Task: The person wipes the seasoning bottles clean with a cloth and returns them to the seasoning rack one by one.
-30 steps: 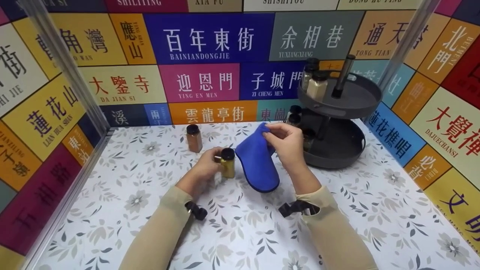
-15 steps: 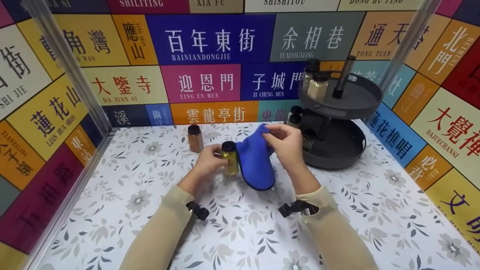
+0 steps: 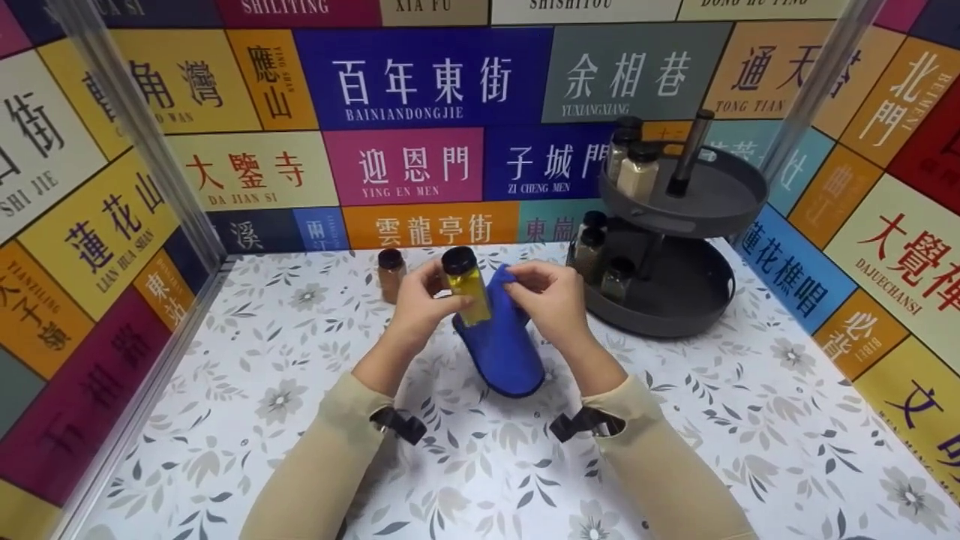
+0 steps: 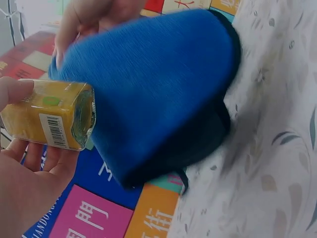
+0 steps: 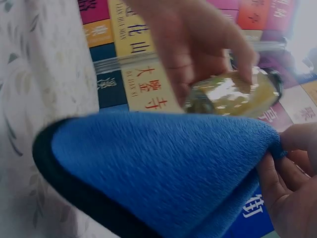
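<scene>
My left hand [image 3: 414,304] grips a glass spice jar [image 3: 471,294] of yellow powder with a black lid, lifted above the table and slightly tilted. A barcode label shows on the jar [image 4: 49,116] in the left wrist view. Just to the right, my right hand [image 3: 551,300] pinches the top of a blue cloth [image 3: 506,352] with dark edging. The cloth hangs down folded, close beside the jar; whether they touch I cannot tell. In the right wrist view, fingers and thumb bunch one corner of the cloth [image 5: 163,158].
A jar of reddish-brown spice [image 3: 391,279] stands behind my left hand. At the right is a dark two-tier round tray [image 3: 675,319], with jars on both tiers, including a pale one [image 3: 637,176] on top. Sign-covered walls enclose the floral-patterned table [image 3: 300,465].
My left hand has raised the yellow jar from near the table and tilted it. My right hand has brought the cloth left and a little nearer the jar.
</scene>
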Tool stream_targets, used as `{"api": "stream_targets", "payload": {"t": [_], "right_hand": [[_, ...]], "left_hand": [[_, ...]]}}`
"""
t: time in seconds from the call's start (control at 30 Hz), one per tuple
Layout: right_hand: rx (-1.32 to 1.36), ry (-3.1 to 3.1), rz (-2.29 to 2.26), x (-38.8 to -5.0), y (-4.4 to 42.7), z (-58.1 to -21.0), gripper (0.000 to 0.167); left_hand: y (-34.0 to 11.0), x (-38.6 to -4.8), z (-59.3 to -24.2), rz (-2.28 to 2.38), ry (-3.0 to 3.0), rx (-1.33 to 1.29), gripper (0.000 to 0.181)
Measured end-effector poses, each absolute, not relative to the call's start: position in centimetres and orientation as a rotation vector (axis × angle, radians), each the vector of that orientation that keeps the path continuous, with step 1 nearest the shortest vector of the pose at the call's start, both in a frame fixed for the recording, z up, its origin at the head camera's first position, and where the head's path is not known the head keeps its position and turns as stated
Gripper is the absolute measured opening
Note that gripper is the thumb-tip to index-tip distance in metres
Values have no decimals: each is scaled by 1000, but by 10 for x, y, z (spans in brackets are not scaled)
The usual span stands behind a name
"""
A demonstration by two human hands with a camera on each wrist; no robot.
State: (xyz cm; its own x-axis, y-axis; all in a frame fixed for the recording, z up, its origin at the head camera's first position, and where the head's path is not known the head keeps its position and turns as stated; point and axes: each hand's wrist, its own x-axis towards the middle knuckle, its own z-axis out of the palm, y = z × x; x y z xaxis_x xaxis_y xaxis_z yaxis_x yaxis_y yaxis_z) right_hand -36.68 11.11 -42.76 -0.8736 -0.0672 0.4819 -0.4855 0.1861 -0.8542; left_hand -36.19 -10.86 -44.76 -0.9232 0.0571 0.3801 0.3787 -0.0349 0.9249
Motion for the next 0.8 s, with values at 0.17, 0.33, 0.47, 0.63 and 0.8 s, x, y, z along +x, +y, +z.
{"api": "stream_targets", "payload": {"t": [0.17,0.33,0.47,0.63,0.8], "right_hand": [[604,-2278,1567,-363,105,-433,15],[639,-2324,1582,-363,103,-433,15],[648,-2336,1562,-362,103,-434,14],[630,-2343,1581,-359,102,-433,13],[596,-2322,1637,-356,101,-430,12]], "left_hand": [[-109,-358,-442,-2041,-1989,-501,39],[-110,-357,-440,-2036,-1974,-465,41],[-107,-357,-441,-2043,-1962,-455,39],[-105,-356,-442,-2056,-1953,-453,38],[-105,-354,-440,-2051,-1961,-471,40]]}}
